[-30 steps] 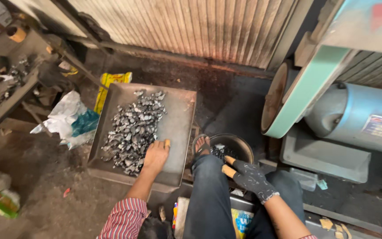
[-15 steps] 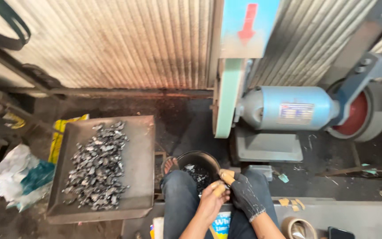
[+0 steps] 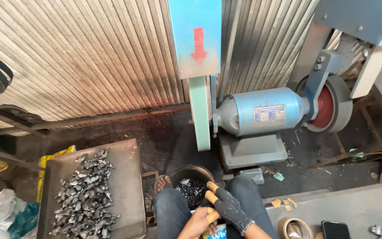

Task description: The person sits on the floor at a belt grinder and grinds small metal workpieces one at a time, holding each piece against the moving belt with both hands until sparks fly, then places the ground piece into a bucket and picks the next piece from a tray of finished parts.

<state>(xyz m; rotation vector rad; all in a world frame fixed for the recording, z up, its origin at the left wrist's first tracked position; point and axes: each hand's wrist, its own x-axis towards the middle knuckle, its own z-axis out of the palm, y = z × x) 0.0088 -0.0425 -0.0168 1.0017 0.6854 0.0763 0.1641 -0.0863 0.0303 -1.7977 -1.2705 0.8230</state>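
**Both hands meet over the lap, above the dark bucket**

Head view: The person sits with knees apart in blue jeans. The right hand (image 3: 227, 207) wears a dark speckled glove whose fingertips are cut away and capped in tan; its fingers are curled, two capped tips pointing up and away from the body. The bare left hand (image 3: 197, 224) sits just beside it, touching at the fingers, curled inward with one tan-capped finger showing. Whether a small piece is pinched between the two hands cannot be told, as the fingers hide the contact spot; both hands look clenched rather than spread.

Just beyond the hands, between the knees, stands a round dark bucket (image 3: 192, 173) holding a heap of small black pieces. A sandalled foot (image 3: 163, 181) rests beside the bucket's left rim. Well to the left of the hands lies a flat metal tray (image 3: 127, 186) bearing a pile of small grey metal parts (image 3: 84, 194), spread over its left half.

Further ahead of the hands, past the bucket, a green sanding belt (image 3: 200, 113) runs vertically beside a blue motor (image 3: 261, 110), with a red-faced wheel (image 3: 326, 108) at the motor's right end. To the right of the hands, on a grey ledge, lie a roll of tape (image 3: 295, 229) and a dark phone (image 3: 335, 230). Corrugated metal sheeting forms the wall behind.
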